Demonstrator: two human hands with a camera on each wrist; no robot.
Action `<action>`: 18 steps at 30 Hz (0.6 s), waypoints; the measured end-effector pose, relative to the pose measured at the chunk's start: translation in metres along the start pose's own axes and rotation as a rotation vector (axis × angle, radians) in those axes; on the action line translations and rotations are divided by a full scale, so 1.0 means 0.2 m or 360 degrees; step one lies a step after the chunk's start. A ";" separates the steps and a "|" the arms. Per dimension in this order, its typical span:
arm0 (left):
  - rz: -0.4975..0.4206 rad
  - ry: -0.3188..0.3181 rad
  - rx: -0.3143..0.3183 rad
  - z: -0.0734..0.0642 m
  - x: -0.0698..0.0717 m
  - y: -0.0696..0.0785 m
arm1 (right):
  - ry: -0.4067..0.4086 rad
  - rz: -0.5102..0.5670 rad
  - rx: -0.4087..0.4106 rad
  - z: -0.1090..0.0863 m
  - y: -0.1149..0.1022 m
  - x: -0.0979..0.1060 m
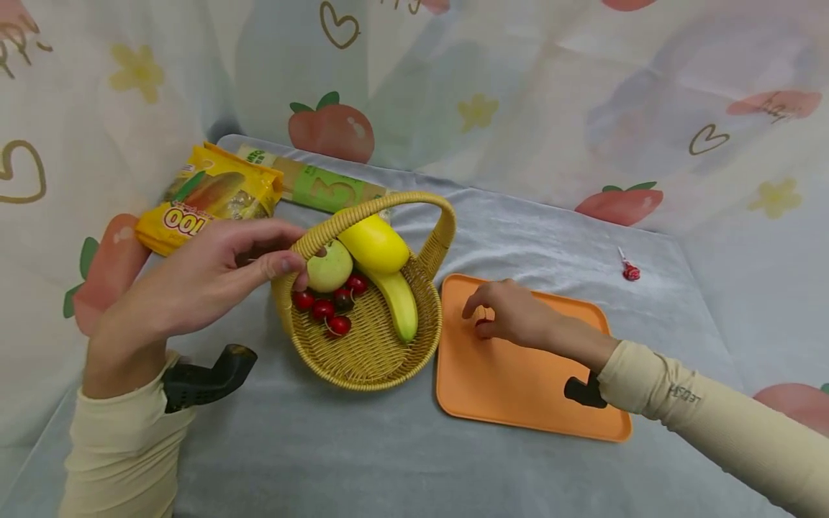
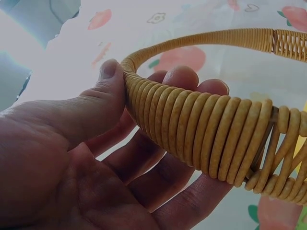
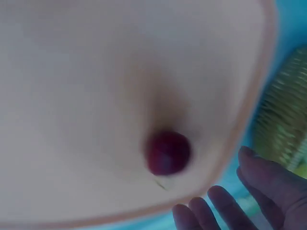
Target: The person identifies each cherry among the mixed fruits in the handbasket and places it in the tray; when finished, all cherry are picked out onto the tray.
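Observation:
My left hand grips the handle of a yellow wicker basket, thumb on one side and fingers on the other. Inside the basket are a pale green round fruit, a large yellow fruit, a banana and several red cherries. My right hand is over the left part of an orange tray, close to a dark red cherry. In the right wrist view that cherry lies on the tray, apart from the loosely bent fingers.
Behind the basket stands a yellow bag with a mango picture, beside a long pack with a green label. A red lollipop lies at the back right. Printed cloth hangs behind the grey-covered table.

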State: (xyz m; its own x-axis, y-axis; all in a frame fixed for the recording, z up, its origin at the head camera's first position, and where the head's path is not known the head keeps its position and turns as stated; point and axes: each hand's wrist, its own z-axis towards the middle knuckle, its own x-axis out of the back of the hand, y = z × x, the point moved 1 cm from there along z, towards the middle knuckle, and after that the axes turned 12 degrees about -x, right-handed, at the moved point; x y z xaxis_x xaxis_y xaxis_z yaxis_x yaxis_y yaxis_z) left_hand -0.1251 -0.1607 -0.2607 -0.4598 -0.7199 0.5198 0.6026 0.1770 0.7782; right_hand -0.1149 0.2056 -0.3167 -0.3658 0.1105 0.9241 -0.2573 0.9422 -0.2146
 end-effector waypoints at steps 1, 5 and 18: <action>0.0003 -0.0004 0.0004 0.00 0.00 0.00 | 0.0012 -0.0007 -0.0002 -0.01 -0.02 0.02; -0.0012 -0.0023 0.0034 0.01 0.00 0.01 | 0.0016 0.0000 0.0065 -0.03 -0.13 0.12; -0.0095 -0.0016 0.0042 0.01 0.00 0.00 | -0.0204 -0.0115 0.0474 0.18 -0.68 0.20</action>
State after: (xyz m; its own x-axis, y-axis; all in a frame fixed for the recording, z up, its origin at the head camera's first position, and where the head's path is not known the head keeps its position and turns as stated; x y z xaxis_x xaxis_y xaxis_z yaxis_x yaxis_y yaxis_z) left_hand -0.1255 -0.1592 -0.2601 -0.5008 -0.7231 0.4757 0.5568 0.1517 0.8167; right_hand -0.1279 0.0710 -0.2621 -0.4417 -0.0115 0.8971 -0.5297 0.8103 -0.2505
